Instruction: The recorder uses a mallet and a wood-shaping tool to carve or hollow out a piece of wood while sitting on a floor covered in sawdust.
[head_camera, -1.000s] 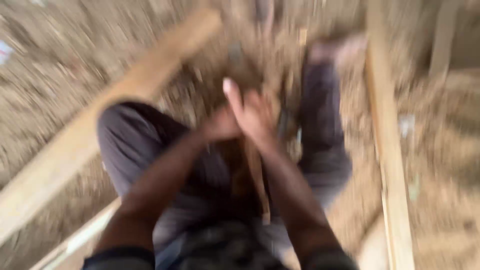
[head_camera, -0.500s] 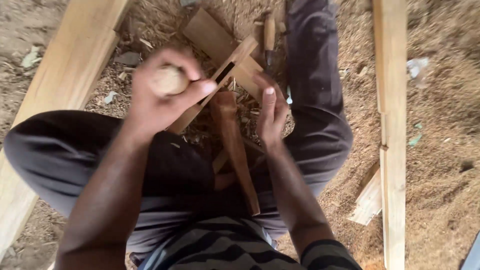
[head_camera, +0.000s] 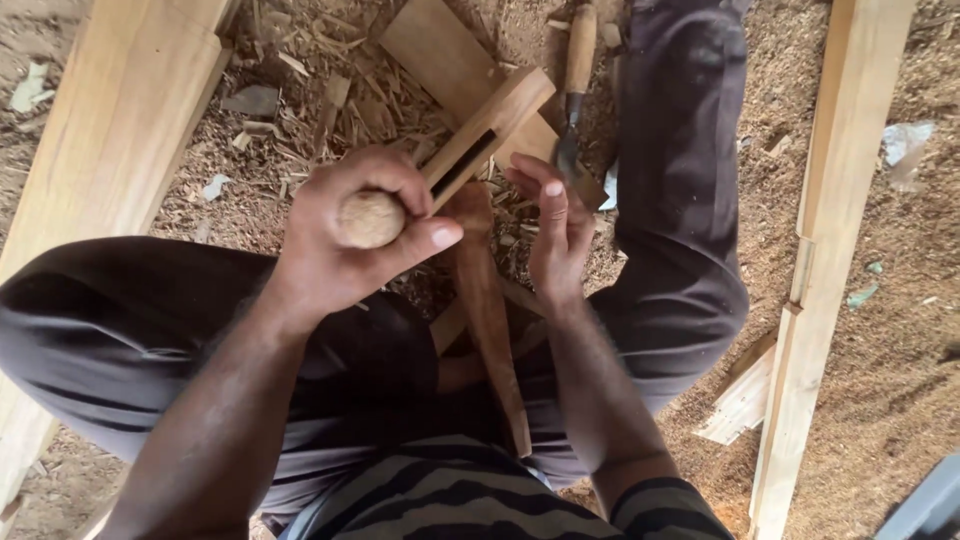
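Left hand (head_camera: 355, 235) gripping mallet (head_camera: 480, 135) by its rounded handle end, head pointing up-right | right hand (head_camera: 555, 230) lying open, fingers loose, touching wood strip (head_camera: 490, 320) between knees | chisel (head_camera: 575, 85) lying on shavings beyond.

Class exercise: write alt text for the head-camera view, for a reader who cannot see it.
Seen from above, a seated person's left hand grips a round-ended wooden tool handle against a slotted wooden block, while the right hand rests open beside a reddish wooden piece. A chisel lies on the wood shavings between pale planks.
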